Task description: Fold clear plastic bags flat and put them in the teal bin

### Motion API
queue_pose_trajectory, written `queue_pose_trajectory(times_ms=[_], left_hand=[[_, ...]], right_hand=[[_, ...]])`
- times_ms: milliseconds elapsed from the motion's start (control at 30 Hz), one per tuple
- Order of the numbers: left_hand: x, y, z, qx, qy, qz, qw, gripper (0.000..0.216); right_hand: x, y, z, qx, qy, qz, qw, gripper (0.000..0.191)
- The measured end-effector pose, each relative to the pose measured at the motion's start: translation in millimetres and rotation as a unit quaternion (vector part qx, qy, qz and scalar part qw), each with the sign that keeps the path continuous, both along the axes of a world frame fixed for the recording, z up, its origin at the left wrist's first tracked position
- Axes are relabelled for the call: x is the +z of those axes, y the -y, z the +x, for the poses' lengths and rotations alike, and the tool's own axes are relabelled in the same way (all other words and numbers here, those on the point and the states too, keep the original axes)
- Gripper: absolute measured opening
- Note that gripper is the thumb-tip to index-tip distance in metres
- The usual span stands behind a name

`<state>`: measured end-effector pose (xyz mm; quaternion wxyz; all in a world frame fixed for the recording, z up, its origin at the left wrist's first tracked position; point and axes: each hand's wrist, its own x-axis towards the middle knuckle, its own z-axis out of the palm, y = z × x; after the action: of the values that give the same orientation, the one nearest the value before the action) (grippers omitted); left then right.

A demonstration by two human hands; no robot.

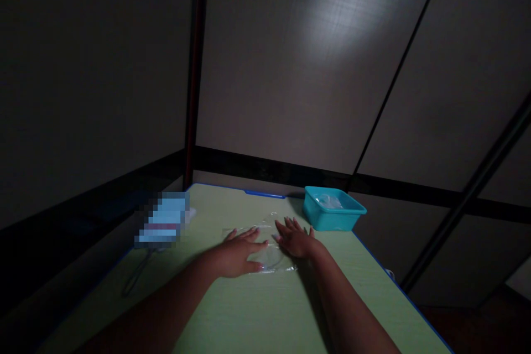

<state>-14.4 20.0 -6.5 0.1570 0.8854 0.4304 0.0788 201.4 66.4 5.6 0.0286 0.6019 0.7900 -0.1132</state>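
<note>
A clear plastic bag [271, 259] lies flat on the pale green table [240, 315], near the middle of the view. My left hand [238, 253] rests on the bag's left part, palm down with the fingers spread. On its right part lies my right hand [296, 239], also palm down, its fingers stretched out and apart. Neither hand grips anything. Parts of the bag under both hands are hidden.
A turquoise plastic basket [336, 221] stands at the table's back right corner with clear plastic [329, 201] inside. On the left edge lies a blurred-out light blue item [164, 221] with a strap [138, 274]. Dark panelled walls [282, 66] rise behind the table.
</note>
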Motion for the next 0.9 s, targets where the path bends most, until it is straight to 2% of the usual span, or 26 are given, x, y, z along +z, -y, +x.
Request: queue_pose_trajectory(times_ms=[67,133,233,367,533,700,900], left_hand=[[2.3,0,-1,-0.01,0.001,-0.014,1.0,0.062],[4.6,1,-2,-0.02,0.005,-0.026,0.999,0.062],[7.1,1,-3,-0.045,0.015,-0.044,0.998,0.062],[9.2,2,-2,-0.064,0.034,-0.051,0.996,0.061],[9.5,4,4,-0.018,0.056,0.004,0.998,0.052],[6.5,2,7,-0.013,0.049,0.034,0.998,0.05],[2.8,1,6,-0.007,0.037,0.023,0.999,0.049]], right_hand=[[1.5,-1,2,-0.014,-0.01,0.019,1.0,0.054],[1.5,-3,2,-0.03,-0.031,0.069,0.997,0.05],[-0.3,-10,2,-0.092,-0.048,0.134,0.985,0.046],[-4.3,-19,4,-0.163,-0.056,0.175,0.969,0.042],[-8.9,-23,4,-0.164,-0.076,0.19,0.965,0.035],[-11.0,-26,0,-0.167,-0.086,0.177,0.966,0.028],[-10.7,-31,2,-0.147,-0.208,0.185,0.949,0.02]])
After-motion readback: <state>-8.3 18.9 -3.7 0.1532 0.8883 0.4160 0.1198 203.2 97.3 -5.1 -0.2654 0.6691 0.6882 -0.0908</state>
